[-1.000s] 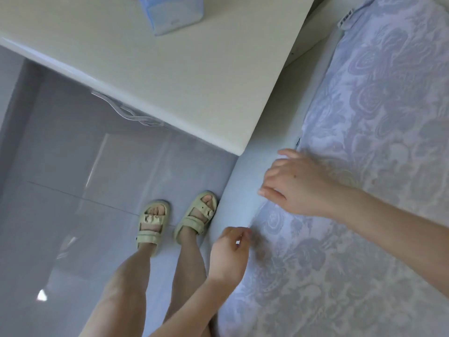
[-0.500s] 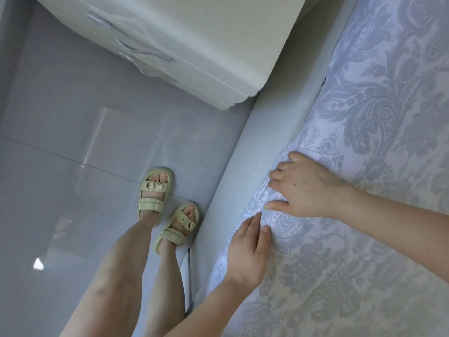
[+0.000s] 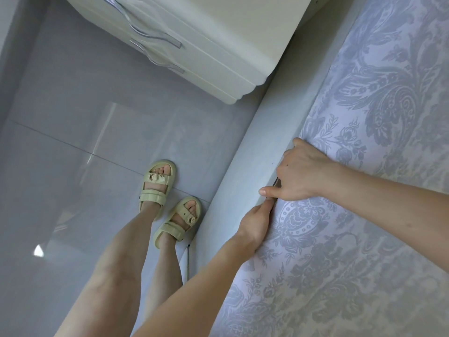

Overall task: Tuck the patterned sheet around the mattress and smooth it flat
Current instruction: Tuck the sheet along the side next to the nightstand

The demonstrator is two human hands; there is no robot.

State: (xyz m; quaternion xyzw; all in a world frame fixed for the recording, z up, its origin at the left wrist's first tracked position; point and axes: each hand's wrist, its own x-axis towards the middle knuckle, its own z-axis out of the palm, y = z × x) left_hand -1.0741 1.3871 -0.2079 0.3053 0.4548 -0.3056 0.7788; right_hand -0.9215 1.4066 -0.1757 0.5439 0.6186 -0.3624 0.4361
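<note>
Here the two hands meet at the edge of the bed, where the patterned sheet (image 3: 352, 166) ends against the plain grey side of the bed frame (image 3: 243, 178). The right hand (image 3: 298, 177) lies on the sheet with its back up, its fingers curled over the edge and down out of sight, so it looks closed on the sheet's border; the thumb (image 3: 268, 191) sticks out straight along the seam. The left hand (image 3: 256, 221) comes up from below, just beside the right one, its fingertips pushed into the same seam between sheet and frame. Its fingers are bent and mostly hidden, so whether they pinch the cloth or only press it in cannot be told. The tips of the two hands are touching or very nearly so.

The sheet, pale with a grey leaf-and-flower pattern, covers the whole top of the mattress on the right of the view and lies fairly flat, with a soft fold below the left hand.

Left of the bed, the person's bare legs stand on a shiny grey tile floor (image 3: 85, 154) in pale yellow sandals (image 3: 158, 184). Above them is a cream bedside cabinet (image 3: 218, 45) with two shut drawers, each with a wavy clear handle (image 3: 143, 32); what the drawers hold is not visible.
</note>
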